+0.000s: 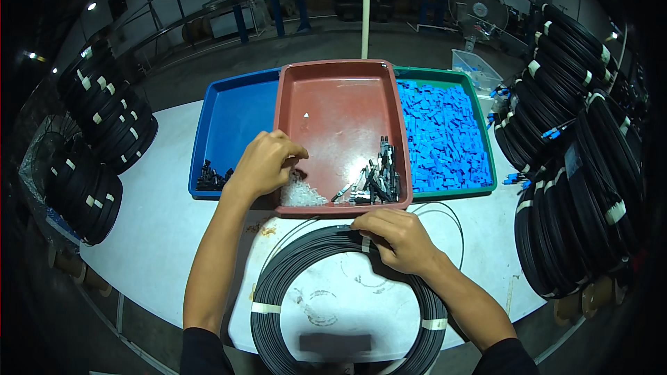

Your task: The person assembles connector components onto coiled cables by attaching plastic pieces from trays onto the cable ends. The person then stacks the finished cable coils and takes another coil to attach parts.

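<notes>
A coil of black cable (267,326), bound with white tape bands, lies on the white table (167,250) in front of me. At the coil's far side my right hand (396,236) pinches the cable, close to one of the bands. My left hand (264,163) reaches over the near left part of the reddish-brown tray (340,118), above a pile of small clear pieces (302,195). Its fingers are curled together, and whatever is between them is hidden. Black and silver connector parts (379,179) are heaped in the tray's near right corner.
A blue tray (240,118) with several black parts (210,177) stands left. At right, a green tray (490,160) is filled with blue plastic pieces (445,139). Stacked black cable coils (104,111) flank the table, with more coils (577,194) opposite. A clear bin (476,66) sits behind.
</notes>
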A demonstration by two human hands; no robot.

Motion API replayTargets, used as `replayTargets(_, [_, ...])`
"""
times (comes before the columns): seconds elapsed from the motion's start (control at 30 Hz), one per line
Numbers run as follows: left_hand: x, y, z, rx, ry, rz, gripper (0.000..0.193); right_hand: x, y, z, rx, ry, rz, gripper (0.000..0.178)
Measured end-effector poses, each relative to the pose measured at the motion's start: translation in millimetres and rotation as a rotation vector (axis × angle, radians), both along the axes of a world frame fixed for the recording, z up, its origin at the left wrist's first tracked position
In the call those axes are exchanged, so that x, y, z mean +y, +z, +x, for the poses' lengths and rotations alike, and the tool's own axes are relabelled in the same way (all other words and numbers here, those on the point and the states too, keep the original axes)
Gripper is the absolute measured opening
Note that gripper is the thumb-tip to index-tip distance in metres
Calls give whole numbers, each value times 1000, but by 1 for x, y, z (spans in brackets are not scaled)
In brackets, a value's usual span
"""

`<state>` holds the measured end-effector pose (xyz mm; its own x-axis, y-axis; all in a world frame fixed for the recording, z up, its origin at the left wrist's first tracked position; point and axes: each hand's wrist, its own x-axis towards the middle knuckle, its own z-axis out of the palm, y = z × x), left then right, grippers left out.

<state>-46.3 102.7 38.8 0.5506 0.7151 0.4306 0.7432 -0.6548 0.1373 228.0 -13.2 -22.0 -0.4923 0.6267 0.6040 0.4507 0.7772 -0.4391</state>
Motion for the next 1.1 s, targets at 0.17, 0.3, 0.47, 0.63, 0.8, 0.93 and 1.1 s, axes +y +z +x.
replayTargets(0.17, [13, -3, -4, -3, 72, -211, 25, 1, -1, 1, -1, 13, -3, 42])
replayTargets(0.3, [21, -12, -9, 116, 23, -74, 23, 1, 2, 1, 2, 20, -23, 42])
replayTargets(0.47, [25, -20, -1, 135, -35, -144, 23, 2, 4, 1, -33, 6, -36, 41])
replayTargets(0.63, [27, -28, 6, 266, -107, -101, 29, 2, 5, 0, -39, 7, -48, 40])
replayTargets(0.8, [25, -24, 11, 347, -114, -127, 26, 2, 5, 0, -39, 1, -45, 38])
replayTargets(0.93, [27, -7, -5, 183, -94, -79, 23, 2, 5, -1, -29, 9, -50, 38])
replayTargets(1.1, [30, -4, -3, 242, -74, -198, 23, 1, 7, 0, -31, 8, -44, 38])
